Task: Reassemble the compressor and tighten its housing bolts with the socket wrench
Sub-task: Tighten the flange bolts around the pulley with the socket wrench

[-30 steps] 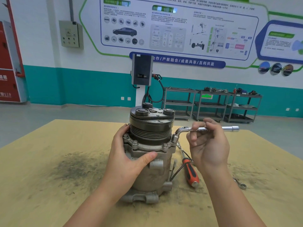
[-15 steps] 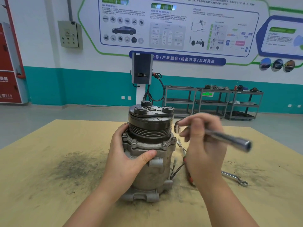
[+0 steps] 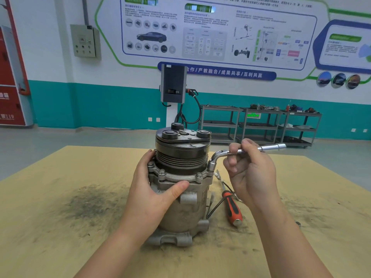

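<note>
Dusty yellow counter [image 3: 60, 197] bore the upright compressor [image 3: 180, 197], left hand [image 3: 154, 189] clasping its housing, right hand [image 3: 251, 173] fingers pinching the socket wrench [image 3: 220, 155], socket seated rightward on a flange bolt, handle pointing right

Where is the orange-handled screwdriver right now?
The screwdriver lies on the table just right of the compressor, below the right hand that holds the socket wrench.
</note>
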